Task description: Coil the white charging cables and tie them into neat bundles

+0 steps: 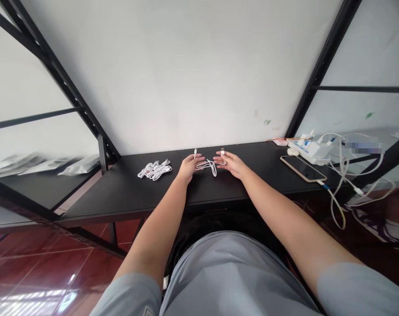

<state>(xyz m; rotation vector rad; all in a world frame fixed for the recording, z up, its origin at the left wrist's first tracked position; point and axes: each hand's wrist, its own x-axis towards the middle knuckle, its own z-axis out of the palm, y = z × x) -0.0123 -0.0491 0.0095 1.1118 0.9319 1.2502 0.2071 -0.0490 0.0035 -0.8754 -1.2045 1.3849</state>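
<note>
A white USB cable (211, 166) is stretched between my two hands over the black shelf, its middle loosely looped. My left hand (188, 166) grips one end, and a small white plug points up above the thumb. The other end, with its wider USB plug standing up, is in my right hand (231, 164), where several fingers are spread toward the left. To the left of my left hand lies a pile of bundled white cables (154, 170) on the shelf.
A phone (304, 169) lies on the right with a charging cable plugged in. Behind it sits a white power strip (313, 149) with adapters and tangled cords. Black frame posts (309, 87) rise on both sides. Plastic bags (79, 165) lie on the left shelf. Someone's shoe (370, 224) shows at right.
</note>
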